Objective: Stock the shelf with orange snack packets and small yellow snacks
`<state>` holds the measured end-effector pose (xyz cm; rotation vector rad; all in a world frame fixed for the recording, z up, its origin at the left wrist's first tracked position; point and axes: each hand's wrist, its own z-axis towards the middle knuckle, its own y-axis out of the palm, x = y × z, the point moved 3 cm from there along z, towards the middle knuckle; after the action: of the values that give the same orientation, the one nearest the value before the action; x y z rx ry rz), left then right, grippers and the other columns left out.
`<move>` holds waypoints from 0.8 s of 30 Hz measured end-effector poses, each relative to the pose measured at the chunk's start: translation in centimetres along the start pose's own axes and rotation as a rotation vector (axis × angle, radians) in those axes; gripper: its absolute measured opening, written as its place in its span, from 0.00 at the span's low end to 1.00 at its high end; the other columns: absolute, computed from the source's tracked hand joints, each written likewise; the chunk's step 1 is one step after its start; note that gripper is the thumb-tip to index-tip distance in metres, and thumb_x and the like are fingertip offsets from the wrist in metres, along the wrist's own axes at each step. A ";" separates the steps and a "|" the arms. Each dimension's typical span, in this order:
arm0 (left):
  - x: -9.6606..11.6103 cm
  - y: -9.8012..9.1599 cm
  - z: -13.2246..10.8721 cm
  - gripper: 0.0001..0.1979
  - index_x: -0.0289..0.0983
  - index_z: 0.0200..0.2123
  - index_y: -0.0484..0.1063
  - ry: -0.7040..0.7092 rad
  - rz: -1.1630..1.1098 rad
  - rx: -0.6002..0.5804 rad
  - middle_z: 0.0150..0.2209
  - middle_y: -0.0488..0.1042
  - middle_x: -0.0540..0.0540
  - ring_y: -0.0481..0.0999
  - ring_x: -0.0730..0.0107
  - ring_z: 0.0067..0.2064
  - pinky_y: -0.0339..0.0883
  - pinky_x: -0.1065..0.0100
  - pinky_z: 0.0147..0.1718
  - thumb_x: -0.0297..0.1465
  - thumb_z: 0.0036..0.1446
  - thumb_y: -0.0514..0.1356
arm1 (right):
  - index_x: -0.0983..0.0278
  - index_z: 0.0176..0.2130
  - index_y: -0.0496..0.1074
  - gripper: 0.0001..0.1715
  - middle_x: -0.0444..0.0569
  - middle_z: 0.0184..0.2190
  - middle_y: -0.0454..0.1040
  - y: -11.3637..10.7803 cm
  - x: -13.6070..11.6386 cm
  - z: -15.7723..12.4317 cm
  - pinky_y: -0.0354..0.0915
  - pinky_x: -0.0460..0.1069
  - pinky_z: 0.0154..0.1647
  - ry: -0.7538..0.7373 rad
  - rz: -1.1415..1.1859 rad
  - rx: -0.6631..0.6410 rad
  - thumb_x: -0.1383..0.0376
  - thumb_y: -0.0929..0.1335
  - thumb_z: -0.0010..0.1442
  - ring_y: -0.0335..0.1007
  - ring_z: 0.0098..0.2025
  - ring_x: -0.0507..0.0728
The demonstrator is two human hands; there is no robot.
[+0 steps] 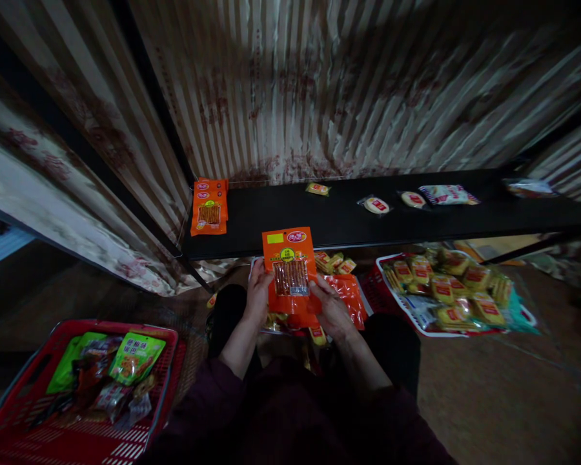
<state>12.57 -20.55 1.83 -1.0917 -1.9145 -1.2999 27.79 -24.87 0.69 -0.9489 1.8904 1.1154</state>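
An orange snack packet (pixel 291 274) with a clear window showing brown sticks is held upright in front of me. My left hand (pixel 258 290) grips its left edge, and my right hand (pixel 332 307) grips the lower right edge. Another orange packet (pixel 349 294) lies behind my right hand, over a container of small yellow packets (pixel 336 261) between my knees. At the left end of the black shelf (pixel 261 210), overlapping orange packets (pixel 209 210) of the same kind lie flat.
On the shelf are a small yellow packet (pixel 318 188), round wrapped biscuits (pixel 376 205) and a white packet (pixel 448 194). A red basket (pixel 167 381) of mixed snacks stands at lower left. Another basket (pixel 387 284), full of yellow packets, is at right. Black posts (pixel 148 84) frame the shelf.
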 end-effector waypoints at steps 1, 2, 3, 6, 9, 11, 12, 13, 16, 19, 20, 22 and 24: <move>-0.1 0.1 -0.1 0.25 0.42 0.53 0.67 0.033 0.036 -0.016 0.55 0.70 0.46 0.68 0.62 0.57 0.60 0.63 0.56 0.29 0.49 0.61 | 0.54 0.42 0.75 0.19 0.42 0.43 0.78 0.2 -0.1 -0.1 0.68 0.57 0.53 -0.014 -0.015 0.009 0.58 0.73 0.47 0.72 0.50 0.61; -0.2 0.1 -0.1 0.24 0.43 0.53 0.68 0.064 0.083 -0.032 0.58 0.67 0.47 0.64 0.62 0.60 0.57 0.62 0.58 0.31 0.50 0.62 | 0.54 0.42 0.75 0.20 0.42 0.45 0.78 0.5 -0.4 -0.1 0.66 0.58 0.55 -0.041 -0.035 0.015 0.57 0.73 0.47 0.71 0.52 0.61; -0.3 0.1 -0.2 0.24 0.43 0.53 0.68 0.088 0.138 -0.044 0.61 0.64 0.47 0.59 0.62 0.63 0.53 0.62 0.60 0.33 0.51 0.62 | 0.54 0.43 0.75 0.20 0.42 0.46 0.77 0.9 -0.7 -0.3 0.64 0.58 0.57 -0.083 -0.064 0.013 0.57 0.73 0.48 0.70 0.53 0.61; -0.5 0.3 -0.4 0.24 0.45 0.54 0.68 0.106 0.268 -0.059 0.67 0.49 0.50 0.44 0.62 0.68 0.44 0.62 0.64 0.41 0.52 0.61 | 0.55 0.46 0.75 0.21 0.43 0.50 0.75 2.4 -1.6 -0.8 0.58 0.59 0.62 -0.248 -0.189 -0.039 0.54 0.72 0.51 0.67 0.56 0.62; -0.4 0.7 -0.7 0.27 0.47 0.56 0.65 0.122 0.247 -0.086 0.69 0.44 0.53 0.38 0.64 0.69 0.41 0.64 0.64 0.46 0.54 0.59 | 0.55 0.49 0.74 0.24 0.44 0.52 0.73 3.9 -1.9 -1.4 0.55 0.60 0.64 -0.341 -0.304 -0.105 0.52 0.70 0.54 0.64 0.58 0.62; -0.1 1.0 -1.0 0.27 0.46 0.56 0.65 0.146 0.162 -0.135 0.66 0.52 0.51 0.45 0.64 0.68 0.43 0.65 0.64 0.46 0.54 0.58 | 0.56 0.52 0.72 0.24 0.45 0.53 0.72 4.7 -1.8 -1.8 0.55 0.60 0.63 -0.391 -0.391 -0.138 0.53 0.68 0.56 0.64 0.59 0.61; 0.1 1.1 -1.1 0.26 0.46 0.55 0.66 0.150 0.107 -0.157 0.64 0.58 0.50 0.50 0.64 0.67 0.46 0.65 0.63 0.46 0.54 0.59 | 0.56 0.53 0.71 0.24 0.45 0.54 0.72 5.1 -1.7 -2.0 0.56 0.60 0.63 -0.424 -0.452 -0.151 0.54 0.66 0.58 0.64 0.59 0.61; 0.2 1.2 -1.3 0.25 0.45 0.54 0.67 0.145 0.051 -0.173 0.61 0.63 0.48 0.55 0.64 0.65 0.49 0.66 0.62 0.45 0.54 0.59 | 0.55 0.53 0.71 0.23 0.45 0.53 0.72 5.5 -1.6 -2.2 0.56 0.59 0.63 -0.466 -0.524 -0.161 0.56 0.65 0.59 0.64 0.58 0.60; 0.7 1.2 -1.7 0.20 0.41 0.48 0.71 0.080 -0.082 -0.199 0.50 0.73 0.47 0.67 0.63 0.56 0.58 0.66 0.56 0.41 0.52 0.62 | 0.53 0.53 0.70 0.21 0.45 0.54 0.71 6.7 -1.3 -3.0 0.58 0.59 0.61 -0.627 -0.785 -0.185 0.62 0.63 0.61 0.63 0.59 0.60; 0.8 1.0 -1.7 0.15 0.38 0.40 0.73 -0.015 -0.194 -0.180 0.39 0.76 0.47 0.73 0.64 0.47 0.63 0.66 0.50 0.37 0.48 0.64 | 0.53 0.55 0.68 0.25 0.46 0.57 0.69 7.6 -0.8 -3.5 0.60 0.60 0.60 -0.762 -1.014 -0.182 0.68 0.61 0.60 0.62 0.59 0.60; 0.7 0.8 -1.6 0.13 0.37 0.37 0.73 -0.047 -0.229 -0.156 0.37 0.76 0.48 0.74 0.65 0.45 0.64 0.66 0.48 0.36 0.48 0.64 | 0.54 0.56 0.68 0.26 0.47 0.57 0.68 7.8 -0.6 -3.6 0.60 0.60 0.60 -0.789 -1.072 -0.172 0.68 0.61 0.60 0.62 0.59 0.60; 0.4 0.3 -1.1 0.10 0.36 0.33 0.73 -0.097 -0.287 -0.092 0.33 0.76 0.49 0.74 0.67 0.41 0.64 0.67 0.47 0.35 0.47 0.63 | 0.56 0.57 0.67 0.26 0.50 0.59 0.66 8.1 -0.1 -3.7 0.60 0.61 0.60 -0.820 -1.158 -0.153 0.68 0.61 0.60 0.60 0.60 0.61; 0.2 -0.3 -0.6 0.09 0.36 0.31 0.73 -0.119 -0.336 -0.029 0.31 0.75 0.51 0.74 0.70 0.38 0.64 0.69 0.46 0.34 0.47 0.62 | 0.59 0.57 0.67 0.25 0.52 0.60 0.64 8.3 0.2 -3.8 0.59 0.62 0.60 -0.825 -1.211 -0.153 0.65 0.62 0.61 0.59 0.61 0.63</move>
<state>12.24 -21.09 2.12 -0.9042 -2.2468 -1.4719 19.78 -25.46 4.93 -1.1792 0.3763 0.6732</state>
